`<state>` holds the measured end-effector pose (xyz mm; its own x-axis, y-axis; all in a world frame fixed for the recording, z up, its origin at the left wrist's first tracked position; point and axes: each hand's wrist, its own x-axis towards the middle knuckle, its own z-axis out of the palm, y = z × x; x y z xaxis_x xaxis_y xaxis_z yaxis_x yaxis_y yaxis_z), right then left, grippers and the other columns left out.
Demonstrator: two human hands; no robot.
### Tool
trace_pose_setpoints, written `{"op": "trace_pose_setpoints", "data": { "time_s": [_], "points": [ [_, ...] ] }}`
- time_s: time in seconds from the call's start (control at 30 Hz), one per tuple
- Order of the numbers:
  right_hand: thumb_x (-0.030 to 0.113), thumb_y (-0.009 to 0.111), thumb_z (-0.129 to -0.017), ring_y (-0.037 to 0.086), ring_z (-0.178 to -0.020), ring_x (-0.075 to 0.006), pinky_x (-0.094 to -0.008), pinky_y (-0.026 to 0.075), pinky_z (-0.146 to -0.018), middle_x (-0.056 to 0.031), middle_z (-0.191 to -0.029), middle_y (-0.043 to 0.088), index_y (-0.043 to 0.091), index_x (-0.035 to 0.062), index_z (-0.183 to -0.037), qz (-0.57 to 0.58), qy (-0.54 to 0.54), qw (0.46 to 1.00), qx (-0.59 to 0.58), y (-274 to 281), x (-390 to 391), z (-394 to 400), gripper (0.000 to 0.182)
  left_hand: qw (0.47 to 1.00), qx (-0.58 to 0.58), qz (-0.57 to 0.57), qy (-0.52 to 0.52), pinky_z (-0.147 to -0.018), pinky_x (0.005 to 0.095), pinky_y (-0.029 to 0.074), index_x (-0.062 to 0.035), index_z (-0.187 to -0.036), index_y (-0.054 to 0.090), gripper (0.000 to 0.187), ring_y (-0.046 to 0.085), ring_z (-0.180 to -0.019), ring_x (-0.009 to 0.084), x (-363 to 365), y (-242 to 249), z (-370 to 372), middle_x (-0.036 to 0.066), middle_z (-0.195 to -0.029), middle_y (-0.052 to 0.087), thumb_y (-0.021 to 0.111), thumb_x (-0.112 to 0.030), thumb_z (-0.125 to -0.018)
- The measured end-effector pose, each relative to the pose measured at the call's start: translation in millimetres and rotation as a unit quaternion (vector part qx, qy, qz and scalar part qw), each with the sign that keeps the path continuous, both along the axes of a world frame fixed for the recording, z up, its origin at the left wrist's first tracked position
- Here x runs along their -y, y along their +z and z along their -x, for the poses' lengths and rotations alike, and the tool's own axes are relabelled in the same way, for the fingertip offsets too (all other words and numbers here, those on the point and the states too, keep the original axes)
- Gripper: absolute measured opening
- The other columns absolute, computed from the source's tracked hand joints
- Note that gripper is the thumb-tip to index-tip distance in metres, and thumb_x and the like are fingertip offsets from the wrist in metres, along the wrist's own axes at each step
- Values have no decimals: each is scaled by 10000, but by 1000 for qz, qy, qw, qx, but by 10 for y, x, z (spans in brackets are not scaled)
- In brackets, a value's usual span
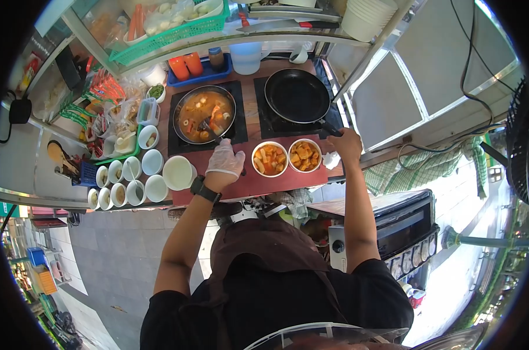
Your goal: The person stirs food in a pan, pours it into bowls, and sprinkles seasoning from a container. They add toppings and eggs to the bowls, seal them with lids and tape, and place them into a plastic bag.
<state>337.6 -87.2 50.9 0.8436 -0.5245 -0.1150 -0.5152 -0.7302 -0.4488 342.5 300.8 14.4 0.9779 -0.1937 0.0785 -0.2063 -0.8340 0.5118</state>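
My left hand (222, 165), in a clear plastic glove, is closed around the handle of a ladle whose dark head (205, 125) rests in a pan of orange-brown soup (197, 111). Pieces of food float in that soup. On the right, my right hand (347, 146) grips the handle of an empty black frying pan (297, 95), which sits on a black cooktop (265, 119). Between my hands, two white bowls hold orange chunks in sauce, one on the left (269, 159) and one on the right (304, 156). A crumpled white tissue (331, 160) lies beside them.
Several small white bowls (156, 188) and a larger one (179, 172) stand at the left. Behind the pans are a blue tray (200, 71) with orange-red bottles and a pitcher (246, 57). A knife (276, 25) lies on the upper shelf. An oven (405, 227) stands below right.
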Motion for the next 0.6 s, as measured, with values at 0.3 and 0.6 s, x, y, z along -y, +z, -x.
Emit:
{"op": "trace_pose_setpoints", "data": {
  "time_s": [0.3, 0.6],
  "points": [
    [507, 874, -718, 761, -1030, -332, -441, 591, -892, -140, -1080, 796, 801, 106, -1148, 51, -3, 998, -23, -273, 110, 39, 593, 983, -130, -112, -63, -854, 532, 585, 85, -1240, 575, 547, 714, -974, 463, 99, 417, 4, 303, -1116, 682, 593, -396, -980],
    [131, 868, -782, 724, -888, -357, -437, 576, -808, -173, -1014, 704, 722, 23, -1106, 108, 151, 948, 258, 352, -501, 143, 371, 998, 29, -35, 41, -813, 521, 593, 51, -1461, 446, 741, 734, -907, 446, -102, 897, 376, 261, -1046, 699, 615, -507, -1004]
  ]
}}
